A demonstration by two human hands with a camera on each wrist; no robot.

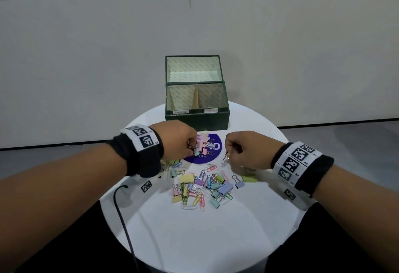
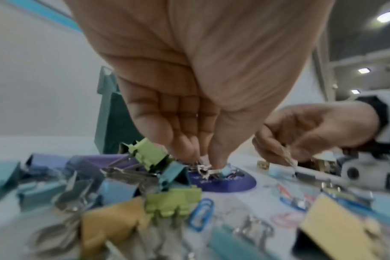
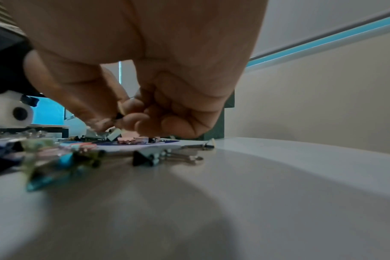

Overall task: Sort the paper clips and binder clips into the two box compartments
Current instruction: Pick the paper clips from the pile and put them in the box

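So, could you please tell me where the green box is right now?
In the head view the green box stands open at the far edge of the round white table, just beyond the purple sticker and both hands.

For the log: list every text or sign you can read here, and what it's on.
"Let's", upside down, on the blue disc; the rest is blurred.
Two white labels on the box front rim: too blurred to read.
Square black-and-white codes on the wristbands and table: patterns, no words.
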